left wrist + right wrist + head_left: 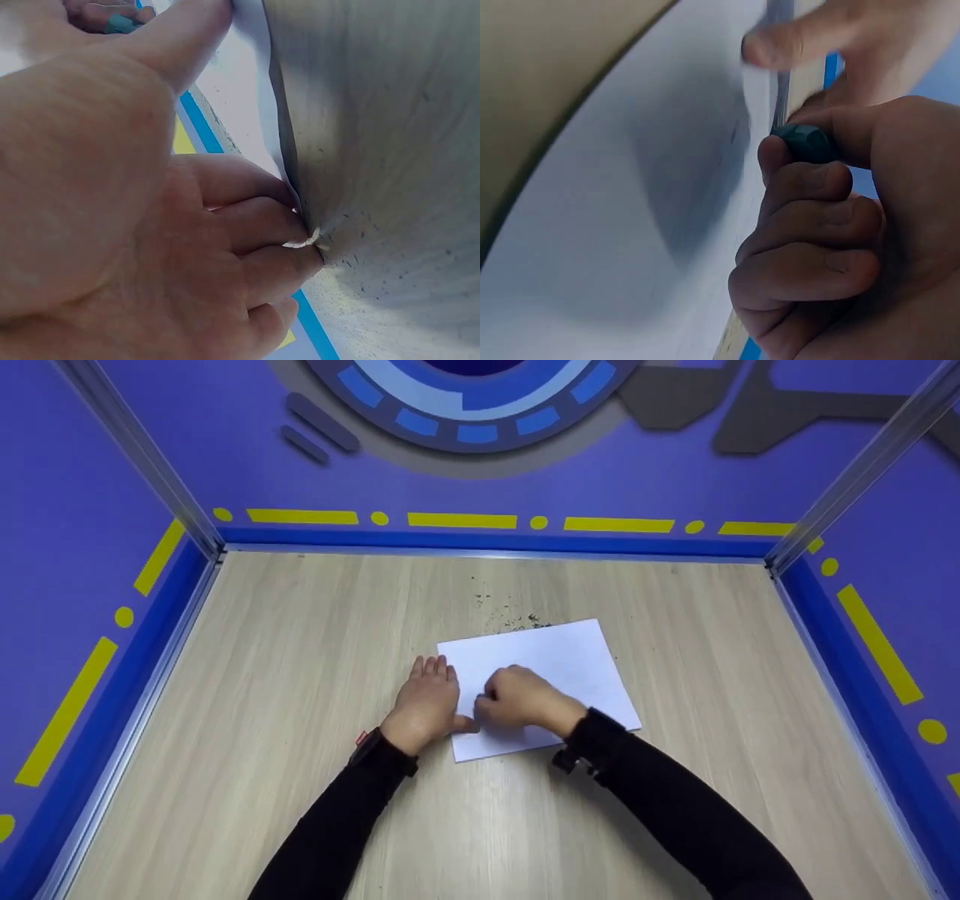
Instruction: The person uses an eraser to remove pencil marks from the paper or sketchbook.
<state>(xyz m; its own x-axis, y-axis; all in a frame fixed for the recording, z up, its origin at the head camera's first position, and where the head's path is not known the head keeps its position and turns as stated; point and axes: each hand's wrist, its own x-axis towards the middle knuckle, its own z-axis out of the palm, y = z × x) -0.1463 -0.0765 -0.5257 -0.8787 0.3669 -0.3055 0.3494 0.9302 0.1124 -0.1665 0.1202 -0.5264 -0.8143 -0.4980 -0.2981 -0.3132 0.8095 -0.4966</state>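
Observation:
A white sheet or pad of paper (562,664) lies slightly askew on the wooden table. My left hand (429,697) rests at its left edge with fingers extended, the thumb over the paper. Over the left part of the paper, my right hand (521,697) pinches a small teal eraser (808,142) between thumb and index finger, the other fingers curled in. The same eraser (120,24) shows at the top of the left wrist view. A thin pale shred (304,241) sits by the left fingertips. Faint marks on the paper are too blurred to read.
Dark crumbs (534,619) are scattered on the table (300,660) just beyond the paper's far edge. Blue panels (465,495) with yellow dashes and metal frame edges enclose the table at the back and both sides.

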